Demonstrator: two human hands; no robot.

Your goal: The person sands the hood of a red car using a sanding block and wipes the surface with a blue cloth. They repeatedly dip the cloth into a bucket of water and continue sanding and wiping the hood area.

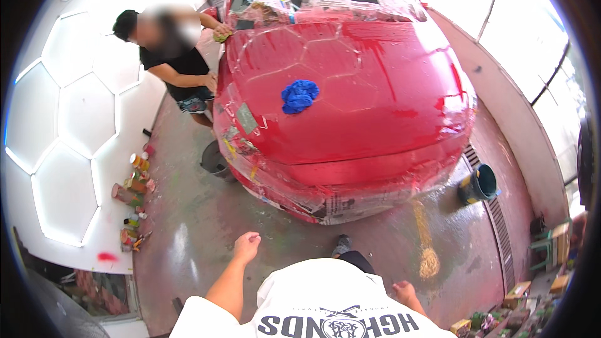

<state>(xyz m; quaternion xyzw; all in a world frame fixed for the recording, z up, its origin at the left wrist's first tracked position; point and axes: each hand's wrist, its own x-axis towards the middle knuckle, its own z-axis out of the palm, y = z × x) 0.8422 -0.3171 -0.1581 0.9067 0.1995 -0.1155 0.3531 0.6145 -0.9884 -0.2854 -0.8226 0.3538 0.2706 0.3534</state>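
Head | left hand [248,247] loosely closed; right hand [404,290], I can't tell | blue cloth [300,96] on hood [363,125]: likely light, soft; grasp bunched middle

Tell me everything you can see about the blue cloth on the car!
The cloth is bright blue and looks like soft fabric, though its weave is too small to tell. It is bunched into a crumpled heap with lots of folds, not spread flat. It lies on the red hood, left of the middle in this view. Only the hood touches it.
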